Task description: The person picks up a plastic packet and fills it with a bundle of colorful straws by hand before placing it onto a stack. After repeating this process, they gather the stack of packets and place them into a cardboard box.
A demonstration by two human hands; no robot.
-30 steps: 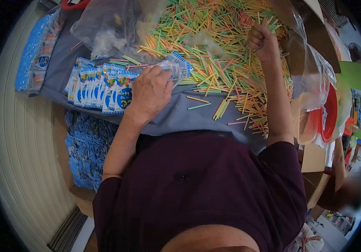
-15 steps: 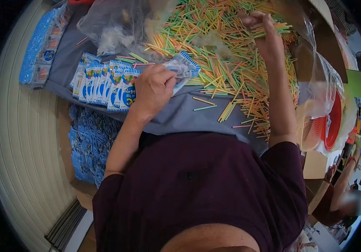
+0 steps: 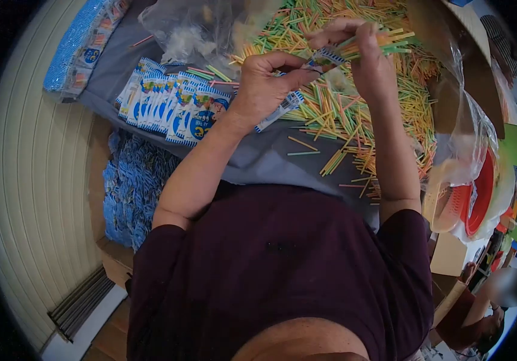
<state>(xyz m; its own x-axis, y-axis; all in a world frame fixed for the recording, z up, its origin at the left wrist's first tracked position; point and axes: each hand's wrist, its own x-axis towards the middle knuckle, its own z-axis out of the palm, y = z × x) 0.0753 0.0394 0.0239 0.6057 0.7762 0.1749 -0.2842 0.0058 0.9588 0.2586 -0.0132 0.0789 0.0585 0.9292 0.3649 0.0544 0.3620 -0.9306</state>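
My left hand pinches a small blue-and-white packet by its edge, above the pile of coloured sticks. My right hand is closed round a bunch of yellow, green and orange sticks, whose left ends meet the packet. Whether any stick is inside the packet cannot be made out. Left of my left hand, a row of overlapping printed packets lies on the grey cloth. Another packet lies partly under my left hand.
Clear plastic bags lie behind the packets. A blue bundle in plastic is at the far left, above a box of blue packets. Red and cream baskets stand at the right. Another person is at lower right.
My left hand has moved right and up from the packets and now holds one packet up. My right hand has moved slightly left with the sticks, meeting it. The whole view has shifted a little.
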